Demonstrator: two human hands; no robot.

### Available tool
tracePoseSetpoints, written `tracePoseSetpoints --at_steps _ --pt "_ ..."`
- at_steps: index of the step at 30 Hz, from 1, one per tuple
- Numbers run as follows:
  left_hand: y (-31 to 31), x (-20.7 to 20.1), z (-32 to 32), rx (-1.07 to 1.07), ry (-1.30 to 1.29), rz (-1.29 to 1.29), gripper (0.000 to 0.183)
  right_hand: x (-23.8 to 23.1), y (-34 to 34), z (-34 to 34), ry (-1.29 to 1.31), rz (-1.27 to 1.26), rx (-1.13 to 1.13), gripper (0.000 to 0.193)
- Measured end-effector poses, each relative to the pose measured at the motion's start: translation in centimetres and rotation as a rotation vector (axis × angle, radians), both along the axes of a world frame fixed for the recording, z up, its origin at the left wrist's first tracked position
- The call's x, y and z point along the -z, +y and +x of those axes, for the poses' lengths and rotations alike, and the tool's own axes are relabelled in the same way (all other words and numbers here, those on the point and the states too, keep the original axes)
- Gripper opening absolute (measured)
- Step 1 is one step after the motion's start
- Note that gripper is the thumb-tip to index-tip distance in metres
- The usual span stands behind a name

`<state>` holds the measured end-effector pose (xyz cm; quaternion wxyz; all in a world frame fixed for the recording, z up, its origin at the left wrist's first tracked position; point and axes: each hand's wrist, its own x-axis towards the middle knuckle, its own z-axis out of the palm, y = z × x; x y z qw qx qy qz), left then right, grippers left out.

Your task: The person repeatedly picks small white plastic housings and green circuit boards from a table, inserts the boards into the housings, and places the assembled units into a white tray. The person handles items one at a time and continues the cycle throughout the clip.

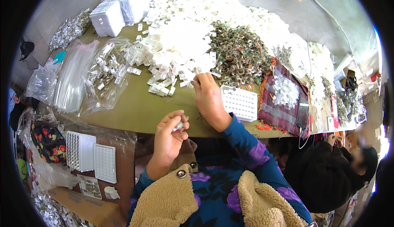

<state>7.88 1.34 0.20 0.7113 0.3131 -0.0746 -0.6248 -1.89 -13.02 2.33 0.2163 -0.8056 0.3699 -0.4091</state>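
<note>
Gripping a small white piece (178,125), the left hand (165,141) is hovering by the table (143,99) edge; the right hand (209,97) is hovering at the pile (174,56), its grip unclear. Picking seems underway, next probably needing a light pinch.

The person wore a tan, curly fleece vest (166,204), open at the front over a deep blue top (217,204) printed with purple flowers and dark leaf shapes. Two round, dark buttons (181,173) sat near the vest's left edge. Long sleeves (252,147) in that blue print stopped short of the bare left hand (168,138) and right hand (209,99).
</note>
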Motion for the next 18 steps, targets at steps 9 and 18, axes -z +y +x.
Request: tracePoseSetpoints --at_steps 9,18 --pt "-0.2 0.0 -0.6 0.428 -0.064 -0.076 0.027 -4.6 5.2 -8.1 -0.028 0.694 -0.361 0.011" --pt "-1.6 1.0 -1.6 0.714 0.189 -0.186 0.029 -5.1 -4.6 -13.3 0.196 0.117 -0.142 0.011"
